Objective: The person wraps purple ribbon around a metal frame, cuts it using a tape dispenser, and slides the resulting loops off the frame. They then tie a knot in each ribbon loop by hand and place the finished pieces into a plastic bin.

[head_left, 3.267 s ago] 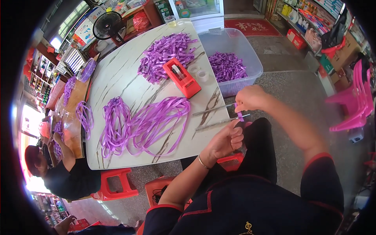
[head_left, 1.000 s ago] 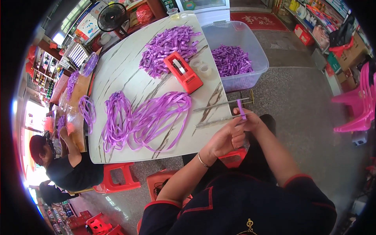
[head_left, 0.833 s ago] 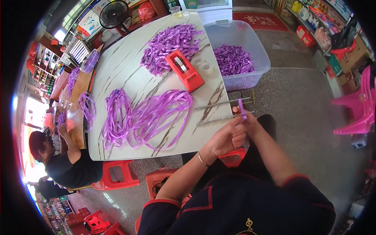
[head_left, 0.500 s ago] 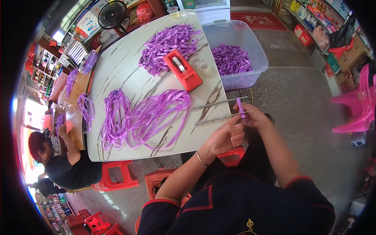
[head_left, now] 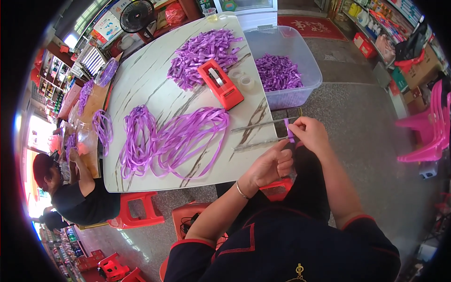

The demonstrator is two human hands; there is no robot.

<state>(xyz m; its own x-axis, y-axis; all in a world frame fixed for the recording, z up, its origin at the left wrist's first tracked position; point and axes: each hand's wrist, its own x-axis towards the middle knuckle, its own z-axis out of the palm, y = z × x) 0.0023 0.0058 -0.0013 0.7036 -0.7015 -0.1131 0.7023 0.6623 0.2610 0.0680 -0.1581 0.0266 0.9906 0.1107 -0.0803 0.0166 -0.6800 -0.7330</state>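
Note:
Two thin metal rods (head_left: 256, 126) stick out past the table's right edge, lying roughly side by side. A short purple ribbon (head_left: 288, 130) spans them near their outer ends. My right hand (head_left: 311, 134) pinches the ribbon between thumb and forefinger close to the upper rod. My left hand (head_left: 271, 164) is closed, its fingers curled and its thumb and forefinger at the ribbon's lower end by the lower rod. Left of the hands, long loops of purple ribbon (head_left: 192, 141) lie in two bundles on the marbled table (head_left: 141, 89).
A red tape dispenser (head_left: 221, 84) stands beside clear tape rolls (head_left: 245, 83) and a heap of purple ribbon pieces (head_left: 204, 54). A translucent bin (head_left: 310, 70) holds more pieces. Another person (head_left: 80, 192) works at a wooden table on the left. Pink stools (head_left: 432, 124) stand right.
My right hand has moved up and outward from beneath the ribbon, now pinching it near the upper rod. My left hand stays at the lower rod.

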